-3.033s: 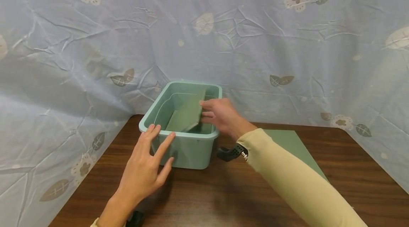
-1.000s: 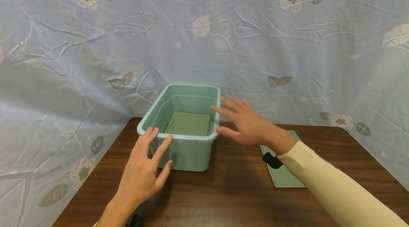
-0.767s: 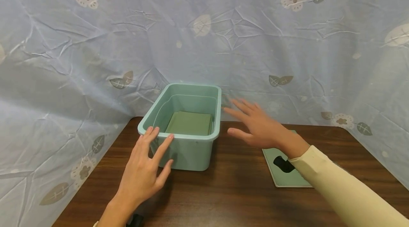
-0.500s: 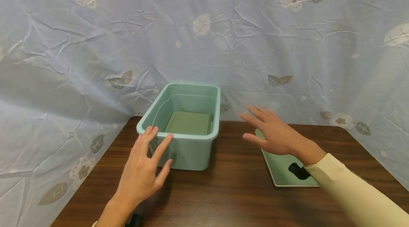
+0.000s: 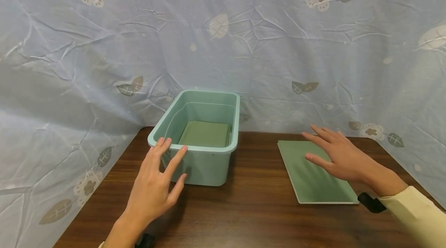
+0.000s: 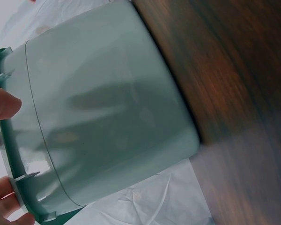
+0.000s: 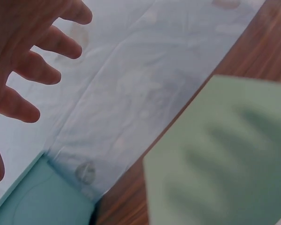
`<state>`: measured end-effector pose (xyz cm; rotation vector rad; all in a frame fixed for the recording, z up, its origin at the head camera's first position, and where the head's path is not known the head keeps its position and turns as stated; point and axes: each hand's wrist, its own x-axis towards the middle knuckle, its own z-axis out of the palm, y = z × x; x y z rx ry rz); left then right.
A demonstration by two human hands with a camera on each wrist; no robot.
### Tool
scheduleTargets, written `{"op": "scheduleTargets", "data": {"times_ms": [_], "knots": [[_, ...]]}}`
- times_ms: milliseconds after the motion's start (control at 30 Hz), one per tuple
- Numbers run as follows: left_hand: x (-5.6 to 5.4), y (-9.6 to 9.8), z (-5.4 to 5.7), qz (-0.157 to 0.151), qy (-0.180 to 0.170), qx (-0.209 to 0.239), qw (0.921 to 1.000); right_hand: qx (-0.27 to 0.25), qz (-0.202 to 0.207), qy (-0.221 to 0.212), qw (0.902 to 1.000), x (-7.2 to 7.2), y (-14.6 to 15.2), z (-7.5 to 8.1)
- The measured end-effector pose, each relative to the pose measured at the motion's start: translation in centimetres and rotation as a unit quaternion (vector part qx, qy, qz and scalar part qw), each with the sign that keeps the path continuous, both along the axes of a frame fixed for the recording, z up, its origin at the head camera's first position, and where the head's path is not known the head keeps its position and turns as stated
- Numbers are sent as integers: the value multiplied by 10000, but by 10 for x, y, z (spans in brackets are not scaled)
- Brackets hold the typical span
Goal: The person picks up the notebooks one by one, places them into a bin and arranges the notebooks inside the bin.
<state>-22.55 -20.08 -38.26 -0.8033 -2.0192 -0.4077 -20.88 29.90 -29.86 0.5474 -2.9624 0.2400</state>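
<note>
A pale green plastic bin [image 5: 200, 166] stands at the back left of the table. Inside it lies a green notebook [image 5: 204, 133], flat on the bottom. My left hand [image 5: 150, 186] rests its spread fingertips on the bin's near rim; in the left wrist view the fingers [image 6: 3, 104] show beside that rim. Over a larger, flat green notebook [image 5: 318, 180] on the right of the table, my right hand [image 5: 343, 159] hovers with fingers extended and holds nothing. Its finger shadows fall on that notebook's cover in the right wrist view.
The dark wood-grain table [image 5: 251, 209] carries both bin and notebook. A crinkled, flower-printed pale sheet [image 5: 265, 58] hangs behind the table and along its sides. Each wrist wears a black strap, the right one [image 5: 371, 202] close to the notebook's corner.
Three seconds ago my right hand held the smaller green notebook tilted in the bin. It has let go and moved right, over the larger notebook. The left hand has stayed at the rim.
</note>
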Motion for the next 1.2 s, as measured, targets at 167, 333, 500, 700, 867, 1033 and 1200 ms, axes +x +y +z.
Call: {"op": "scheduleTargets", "data": {"times_ms": [167,333,500,700,867,1033,1200], "knots": [[-1,0,-1,-18,35,24,10000,-29,-151,87,9998,10,30,1],[-1,-1,-3,12,23,37,10000,-148,-207,241,9994,16,55,1],[1,-1,-4,61,-47,6,10000,-196,-187,385,9989,20,68,-1],[3,-2,-4,195,-363,-126,9991,-340,-178,467,9982,23,77,-2],[2,-2,-1,206,-353,-165,9990,-329,-172,529,9979,23,81,-3],[1,-1,0,139,-184,-129,9996,-337,-451,299,9980,24,80,-4],[-1,0,0,0,51,-31,10000,-1072,-957,-290,9892,22,80,0]]}}
